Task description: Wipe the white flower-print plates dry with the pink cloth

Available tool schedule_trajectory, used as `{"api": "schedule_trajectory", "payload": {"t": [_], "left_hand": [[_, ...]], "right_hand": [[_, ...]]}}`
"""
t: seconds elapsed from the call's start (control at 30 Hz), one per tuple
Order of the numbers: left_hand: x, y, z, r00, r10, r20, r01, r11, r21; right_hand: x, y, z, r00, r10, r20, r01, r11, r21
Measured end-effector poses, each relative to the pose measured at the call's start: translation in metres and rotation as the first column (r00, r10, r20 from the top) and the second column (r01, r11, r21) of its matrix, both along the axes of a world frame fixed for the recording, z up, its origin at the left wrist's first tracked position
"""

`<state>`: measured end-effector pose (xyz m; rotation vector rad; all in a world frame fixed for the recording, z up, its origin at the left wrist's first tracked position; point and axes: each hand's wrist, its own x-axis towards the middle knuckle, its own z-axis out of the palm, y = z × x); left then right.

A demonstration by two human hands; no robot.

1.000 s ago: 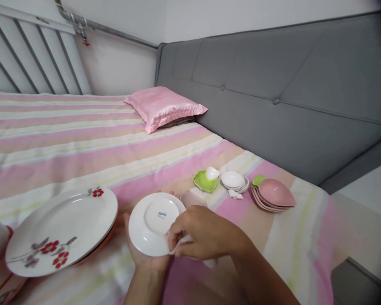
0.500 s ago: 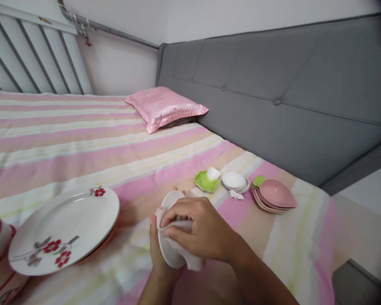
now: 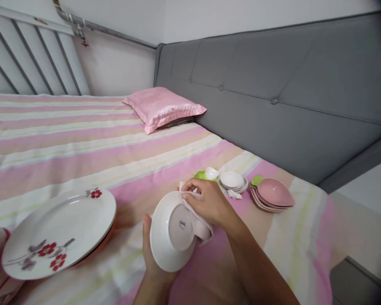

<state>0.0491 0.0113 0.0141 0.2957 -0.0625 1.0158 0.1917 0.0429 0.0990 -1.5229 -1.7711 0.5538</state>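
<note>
A white bowl (image 3: 161, 237) is held with its underside towards me, a small blue mark showing inside the foot ring. My left hand (image 3: 155, 262) grips it from the left and below, the thumb along the rim and the other fingers hidden behind. At the bowl's upper right edge, my right hand (image 3: 206, 199) pinches a pale pink cloth (image 3: 200, 226), which lies against the bowl's side. Just beyond that hand, a green leaf-shaped dish (image 3: 200, 174) with a small white cup (image 3: 211, 173) is partly covered from view.
On the striped bedspread (image 3: 92, 165) lie a flowered oval plate (image 3: 66, 224) at left, red-trimmed bowls (image 3: 0, 250), small white dishes (image 3: 231, 180), a crumpled white scrap (image 3: 234, 195) and stacked pink dishes (image 3: 274, 192). A pink pillow (image 3: 165, 106) rests by the grey headboard (image 3: 257, 84).
The bowl has turned so that its underside faces me. My right hand has moved with the cloth from the bowl's middle to its upper right edge, now overlapping the green dish.
</note>
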Motion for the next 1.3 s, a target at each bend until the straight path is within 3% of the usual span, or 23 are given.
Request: {"api": "schedule_trajectory", "payload": {"t": [0.17,0.3,0.37,0.57,0.7,0.8,0.9,1.0,1.13,1.3], "left_hand": [[0.000,0.003,0.014,0.994,0.098,0.040,-0.096,0.993,-0.069],[-0.004,0.009,0.014,0.988,0.125,0.086,-0.113,0.985,-0.129],[-0.007,0.011,0.011,0.988,0.112,0.108,-0.095,0.984,-0.152],[-0.007,0.012,0.007,0.986,0.095,0.138,-0.073,0.985,-0.155],[-0.004,0.009,0.010,0.990,0.116,0.086,-0.100,0.980,-0.175],[-0.004,0.009,0.012,0.988,0.145,0.051,-0.133,0.974,-0.186],[-0.006,0.010,0.012,0.986,0.164,0.043,-0.154,0.972,-0.178],[-0.007,0.012,0.013,0.987,0.144,0.075,-0.130,0.976,-0.173],[-0.008,0.011,0.016,0.981,0.110,0.159,-0.083,0.983,-0.164],[-0.009,0.012,0.013,0.981,0.111,0.160,-0.086,0.984,-0.159]], "right_hand": [[0.006,0.000,-0.004,0.991,0.055,0.124,-0.044,0.994,-0.096],[0.008,-0.002,-0.005,0.969,0.106,0.225,-0.063,0.980,-0.190],[0.010,-0.001,-0.006,0.963,0.071,0.259,-0.018,0.979,-0.202],[0.013,0.011,-0.011,0.947,-0.257,0.191,0.254,0.966,0.039],[0.008,0.015,-0.015,0.945,-0.322,0.057,0.314,0.942,0.120],[0.000,0.011,-0.014,0.985,-0.154,-0.078,0.162,0.981,0.109],[-0.008,0.004,-0.010,0.983,0.113,-0.145,-0.113,0.994,0.010],[-0.013,-0.003,-0.005,0.945,0.312,-0.098,-0.319,0.946,-0.064],[-0.011,-0.005,-0.001,0.887,0.461,-0.027,-0.462,0.886,-0.040],[-0.005,-0.006,0.005,0.744,0.667,0.031,-0.664,0.744,-0.070]]}}
